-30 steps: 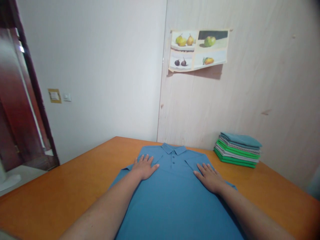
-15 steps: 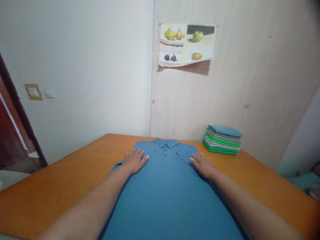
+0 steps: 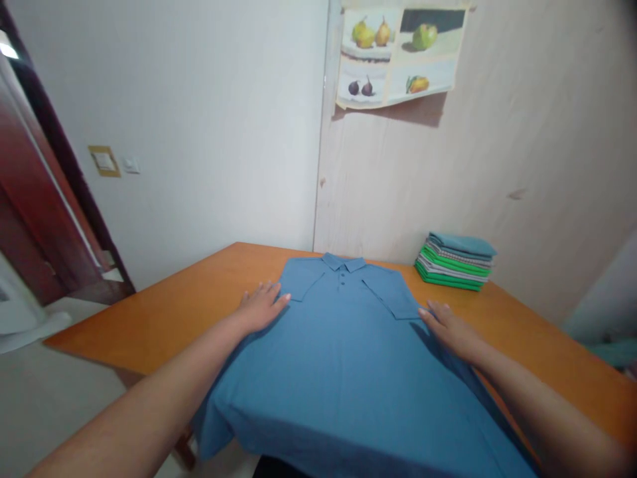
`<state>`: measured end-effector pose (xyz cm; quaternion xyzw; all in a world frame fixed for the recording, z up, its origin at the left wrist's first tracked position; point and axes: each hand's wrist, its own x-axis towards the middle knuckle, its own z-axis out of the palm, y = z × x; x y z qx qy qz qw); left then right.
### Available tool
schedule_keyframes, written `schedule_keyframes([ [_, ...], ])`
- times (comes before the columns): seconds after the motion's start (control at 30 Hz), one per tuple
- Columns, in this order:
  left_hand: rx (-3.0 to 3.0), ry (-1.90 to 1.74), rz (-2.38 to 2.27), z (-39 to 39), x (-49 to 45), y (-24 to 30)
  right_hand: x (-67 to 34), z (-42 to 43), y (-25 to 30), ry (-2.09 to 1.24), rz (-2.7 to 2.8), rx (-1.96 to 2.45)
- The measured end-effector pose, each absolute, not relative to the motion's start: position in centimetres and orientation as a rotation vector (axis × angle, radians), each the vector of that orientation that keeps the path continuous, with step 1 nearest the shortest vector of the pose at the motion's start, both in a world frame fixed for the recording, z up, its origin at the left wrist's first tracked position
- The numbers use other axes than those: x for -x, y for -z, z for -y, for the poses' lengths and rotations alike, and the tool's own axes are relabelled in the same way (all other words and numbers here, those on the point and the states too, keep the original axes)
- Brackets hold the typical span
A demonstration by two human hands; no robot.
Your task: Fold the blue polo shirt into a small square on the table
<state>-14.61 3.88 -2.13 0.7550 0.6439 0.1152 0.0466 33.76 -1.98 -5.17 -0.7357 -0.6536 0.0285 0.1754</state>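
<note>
**Both Hands Flat on a Blue Polo**

Your left hand (image 3: 261, 307) lies palm down at the edge of the blue polo shirt (image 3: 343, 345), by the sleeve on your left, grip released and fingers spread. Your right hand (image 3: 450, 326) rests the same way at the opposite sleeve, its grip released too. The shirt lies buttons up on the orange bench (image 3: 164, 312), collar toward the wall, hem hanging over the near edge. A stack of folded shirts (image 3: 455, 260) sits far right, well apart, below a fruit poster (image 3: 401, 53).
</note>
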Motion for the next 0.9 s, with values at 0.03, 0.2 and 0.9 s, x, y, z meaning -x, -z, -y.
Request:
schedule_keyframes([
  [0.03,-2.329,-0.328,-1.943,-3.1,14.3,2.3,-33.1,2.3,5.8,-0.066,1.903,2.085],
  [0.2,-2.401,-0.214,-1.859,-0.6,13.4,3.1,-30.9,3.9,7.8,0.01,2.019,2.183],
  [0.9,-2.045,-1.378,-1.696,8.3,18.6,2.4,-27.8,14.7,4.5,-0.166,1.711,1.747],
])
